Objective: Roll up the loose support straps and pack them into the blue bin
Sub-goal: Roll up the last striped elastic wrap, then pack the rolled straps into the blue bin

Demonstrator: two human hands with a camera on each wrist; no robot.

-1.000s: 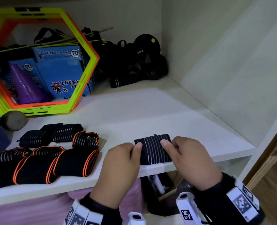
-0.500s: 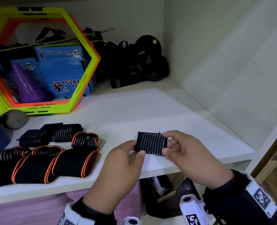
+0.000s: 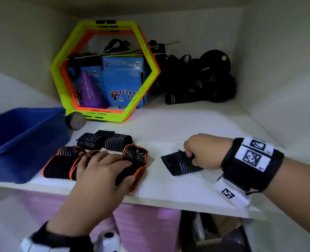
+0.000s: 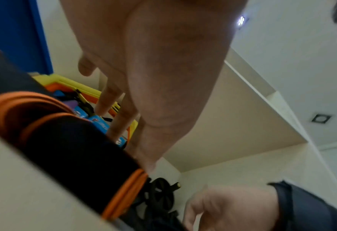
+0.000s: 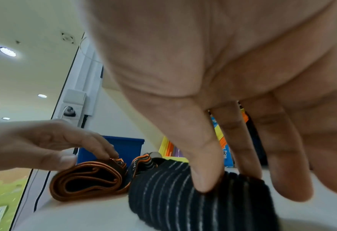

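Observation:
A black strap roll with white stripes (image 3: 177, 164) (image 5: 193, 203) lies on the white shelf (image 3: 168, 195), and my right hand (image 3: 196, 153) pinches its right end between thumb and fingers. My left hand (image 3: 103, 168) lies over an orange-edged black strap roll (image 3: 134, 159) (image 5: 88, 182), fingers across its top and thumb on its near side. More orange-edged rolls (image 3: 58, 166) sit to its left, and two black striped rolls (image 3: 105, 140) behind them. The blue bin (image 3: 14, 139) stands at the shelf's left end; its inside is barely visible.
Yellow and orange hexagon rings (image 3: 105, 70) lean at the back, with blue boxes (image 3: 123, 82) and a purple cone (image 3: 90, 91) behind them. A grey ball (image 3: 75, 120) lies by the bin. Black gear (image 3: 201, 82) fills the back right corner. Cabinet walls close both sides.
My left hand let go of the striped roll and moved left onto the orange-edged roll. My right hand alone holds the striped roll, now lying on the shelf. The view swung left, showing the bin.

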